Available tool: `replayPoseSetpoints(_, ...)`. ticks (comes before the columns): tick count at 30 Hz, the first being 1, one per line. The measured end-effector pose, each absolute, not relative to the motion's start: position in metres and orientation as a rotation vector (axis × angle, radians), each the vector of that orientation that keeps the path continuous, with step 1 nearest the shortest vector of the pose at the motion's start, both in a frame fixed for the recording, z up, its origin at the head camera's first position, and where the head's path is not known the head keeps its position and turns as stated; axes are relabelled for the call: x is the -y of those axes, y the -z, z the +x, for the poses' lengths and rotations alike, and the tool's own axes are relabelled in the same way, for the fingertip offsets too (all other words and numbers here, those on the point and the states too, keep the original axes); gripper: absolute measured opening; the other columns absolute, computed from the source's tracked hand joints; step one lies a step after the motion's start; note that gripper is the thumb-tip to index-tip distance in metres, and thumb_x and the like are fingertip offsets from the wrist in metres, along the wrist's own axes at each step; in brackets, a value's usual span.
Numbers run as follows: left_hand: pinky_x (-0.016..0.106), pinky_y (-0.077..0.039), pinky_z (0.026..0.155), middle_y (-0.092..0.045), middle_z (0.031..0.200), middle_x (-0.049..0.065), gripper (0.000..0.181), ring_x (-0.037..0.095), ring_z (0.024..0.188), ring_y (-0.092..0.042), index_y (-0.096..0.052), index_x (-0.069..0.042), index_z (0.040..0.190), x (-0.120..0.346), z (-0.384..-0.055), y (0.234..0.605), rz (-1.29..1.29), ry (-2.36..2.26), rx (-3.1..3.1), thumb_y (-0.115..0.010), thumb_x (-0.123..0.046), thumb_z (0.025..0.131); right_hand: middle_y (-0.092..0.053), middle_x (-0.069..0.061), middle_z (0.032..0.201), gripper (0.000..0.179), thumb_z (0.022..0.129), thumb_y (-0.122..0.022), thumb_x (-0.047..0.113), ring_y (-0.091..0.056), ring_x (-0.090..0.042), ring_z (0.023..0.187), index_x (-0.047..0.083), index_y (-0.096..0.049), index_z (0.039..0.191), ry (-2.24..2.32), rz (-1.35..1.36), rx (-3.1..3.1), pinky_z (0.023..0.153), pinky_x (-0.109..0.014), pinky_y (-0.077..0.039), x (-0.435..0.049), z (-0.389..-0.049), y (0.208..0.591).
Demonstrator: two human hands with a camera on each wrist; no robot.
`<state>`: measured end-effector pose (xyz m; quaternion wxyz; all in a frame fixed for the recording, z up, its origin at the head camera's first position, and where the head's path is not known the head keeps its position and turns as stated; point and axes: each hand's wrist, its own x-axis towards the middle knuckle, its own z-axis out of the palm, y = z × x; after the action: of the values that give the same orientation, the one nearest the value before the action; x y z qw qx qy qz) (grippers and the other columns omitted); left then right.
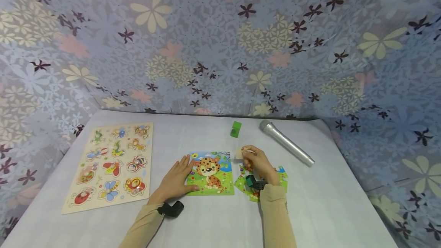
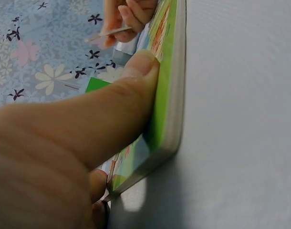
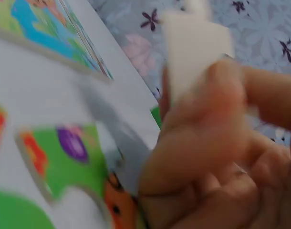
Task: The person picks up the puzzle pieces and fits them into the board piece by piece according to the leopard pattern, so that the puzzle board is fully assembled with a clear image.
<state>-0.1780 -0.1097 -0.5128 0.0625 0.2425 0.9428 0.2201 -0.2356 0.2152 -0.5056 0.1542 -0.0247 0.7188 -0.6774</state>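
Observation:
My left hand (image 1: 174,179) rests along the left side of a square leopard picture board (image 1: 225,181), fingers straight and spread. In the left wrist view its thumb (image 2: 121,95) lies on the board's face near the thick pale edge. My right hand (image 1: 259,162), right of the board and over loose pieces, pinches a puzzle piece (image 3: 191,52) between thumb and fingers. The pale, plain back of this piece shows; its printed side is hidden. Colourful loose puzzle pieces (image 1: 242,185) lie beneath and around the right hand and wrist, partly covered by them.
At the left lies a wooden insect-and-animal puzzle board (image 1: 125,167). A small green block (image 1: 236,129) sits behind the leopard board. A silver microphone (image 1: 289,144) lies at the back right. Flowered cloth (image 1: 220,49) hangs behind the white-covered table (image 1: 330,202).

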Motion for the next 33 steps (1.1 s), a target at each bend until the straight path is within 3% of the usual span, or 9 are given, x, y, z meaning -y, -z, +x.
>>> replayPoseSetpoints(4, 0.051, -0.016, 0.122, -0.015, 0.159, 0.025, 0.096, 0.039, 0.149, -0.016, -0.026, 0.002, 0.151, 0.110, -0.177, 0.514, 0.732, -0.679, -2.853, -0.067, -0.052, 0.083, -0.039, 0.005, 0.071, 0.061, 0.103, -0.034, 0.047, -0.033, -0.006, 0.057, -0.008, -0.037, 0.131, 1.904, -0.187, -1.954, 0.055, -0.019, -0.031, -0.207, -0.235, 0.502)
replayPoseSetpoints(7, 0.052, -0.016, 0.121, -0.015, 0.159, 0.026, 0.096, 0.040, 0.149, -0.016, -0.027, 0.002, 0.151, 0.110, -0.176, 0.515, 0.731, -0.700, -2.858, -0.067, -0.051, 0.083, -0.039, 0.006, 0.082, 0.089, 0.092, -0.030, 0.064, -0.029, -0.005, 0.061, -0.010, -0.024, 0.141, 1.896, -0.249, -1.888, 0.059, -0.019, -0.029, -0.205, -0.233, 0.499)
replayPoseSetpoints(9, 0.053, -0.017, 0.121, -0.016, 0.159, 0.026, 0.096, 0.040, 0.148, -0.017, -0.027, 0.002, 0.150, 0.110, -0.176, 0.516, 0.736, -0.712, -2.864, -0.068, -0.052, 0.082, -0.041, 0.006, 0.089, 0.094, 0.090, -0.032, 0.065, -0.030, -0.004, 0.063, -0.009, -0.017, 0.146, 1.902, -0.275, -1.853, 0.062, -0.018, -0.030, -0.206, -0.232, 0.499)
replayPoseSetpoints(15, 0.052, -0.016, 0.122, -0.016, 0.159, 0.026, 0.096, 0.040, 0.148, -0.017, -0.027, 0.003, 0.150, 0.111, -0.178, 0.516, 0.736, -0.695, -2.861, -0.067, -0.051, 0.083, -0.048, 0.010, 0.121, 0.061, 0.107, -0.031, 0.030, -0.046, -0.002, 0.081, -0.006, -0.013, 0.152, 1.940, -0.380, -1.721, 0.071, -0.016, -0.043, -0.214, -0.233, 0.508)
replayPoseSetpoints(19, 0.053, -0.016, 0.122, -0.016, 0.159, 0.026, 0.095, 0.041, 0.148, -0.017, -0.027, 0.004, 0.150, 0.111, -0.178, 0.515, 0.731, -0.698, -2.856, -0.067, -0.051, 0.083, -0.060, 0.014, 0.121, 0.053, 0.106, -0.036, 0.016, -0.056, 0.000, 0.087, -0.013, -0.019, 0.149, 1.913, -0.450, -1.685, 0.074, -0.013, -0.049, -0.214, -0.232, 0.514)
replayPoseSetpoints(27, 0.052, -0.017, 0.121, -0.017, 0.159, 0.026, 0.095, 0.040, 0.148, -0.018, -0.027, 0.003, 0.150, 0.112, -0.177, 0.516, 0.728, -0.683, -2.866, -0.068, -0.050, 0.082, -0.069, -0.006, 0.099, 0.041, 0.103, -0.048, 0.021, -0.050, -0.005, 0.058, -0.004, -0.051, 0.135, 1.693, -0.242, -2.191, 0.050, -0.018, -0.042, -0.184, -0.226, 0.501)
replayPoseSetpoints(30, 0.052, -0.016, 0.122, -0.016, 0.159, 0.025, 0.095, 0.039, 0.149, -0.017, -0.026, 0.003, 0.150, 0.112, -0.178, 0.516, 0.721, -0.668, -2.863, -0.067, -0.050, 0.083, -0.068, -0.010, 0.096, 0.036, 0.099, -0.056, 0.022, -0.051, -0.009, 0.060, 0.004, -0.059, 0.130, 1.505, -0.205, -2.430, 0.049, -0.021, -0.039, -0.166, -0.221, 0.492)
replayPoseSetpoints(33, 0.050, -0.014, 0.123, -0.015, 0.160, 0.024, 0.095, 0.038, 0.149, -0.015, -0.025, 0.002, 0.151, 0.111, -0.180, 0.516, 0.714, -0.652, -2.853, -0.066, -0.051, 0.084, -0.067, -0.010, 0.097, 0.041, 0.092, -0.066, 0.021, -0.053, -0.014, 0.067, 0.006, -0.058, 0.130, 1.345, -0.256, -2.527, 0.053, -0.024, -0.040, -0.152, -0.214, 0.485)
